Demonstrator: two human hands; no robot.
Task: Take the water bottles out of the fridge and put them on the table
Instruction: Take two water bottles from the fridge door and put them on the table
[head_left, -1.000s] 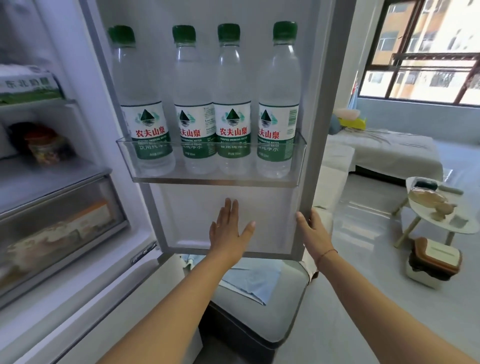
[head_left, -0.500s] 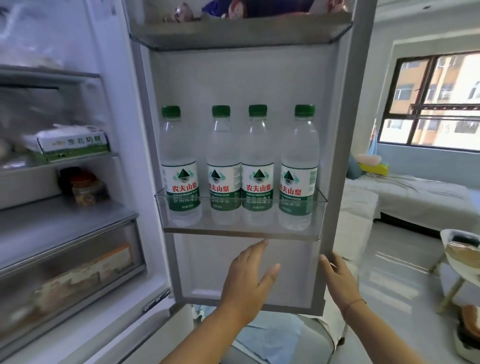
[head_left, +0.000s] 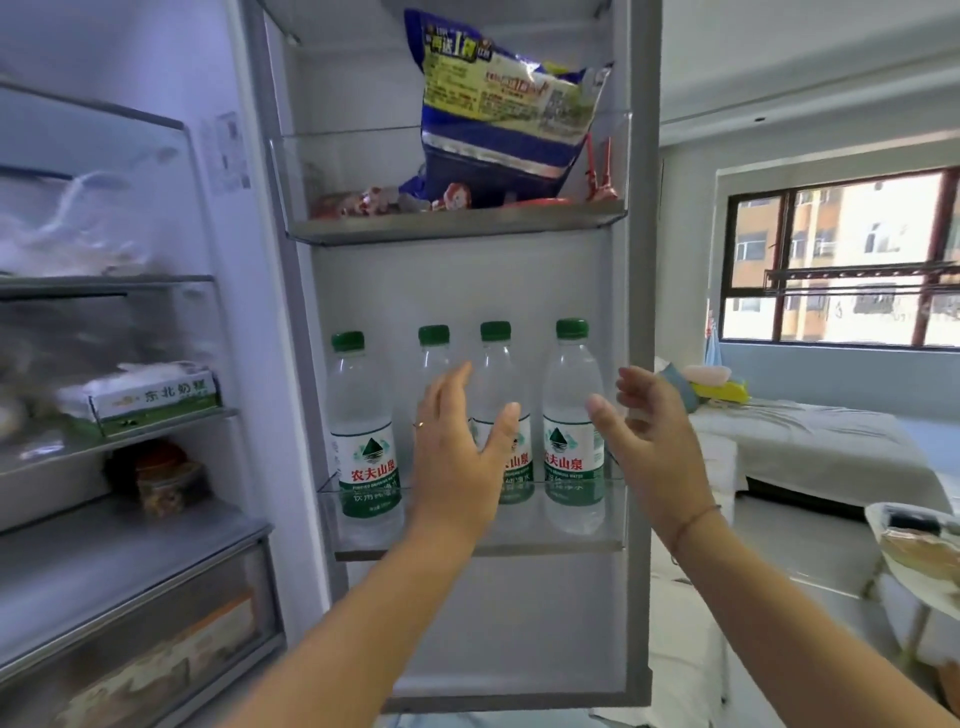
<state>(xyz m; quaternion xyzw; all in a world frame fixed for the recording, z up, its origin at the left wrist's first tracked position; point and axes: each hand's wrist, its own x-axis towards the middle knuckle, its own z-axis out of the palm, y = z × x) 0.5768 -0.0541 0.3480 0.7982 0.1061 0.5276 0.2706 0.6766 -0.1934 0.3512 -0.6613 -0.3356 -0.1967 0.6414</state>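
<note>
Four water bottles (head_left: 573, 426) stand upright, green caps up, in a row on the clear lower door shelf (head_left: 582, 545) of an open fridge. The left hand (head_left: 462, 457), fingers spread and holding nothing, is raised in front of the two middle bottles, hiding much of the second from the left. The right hand (head_left: 649, 441), also spread and empty, is at the door's outer edge, just right of the rightmost bottle, thumb towards it. The shelf's low front wall crosses the bottles' labels. A blue snack bag (head_left: 504, 119) fills the door shelf above.
</note>
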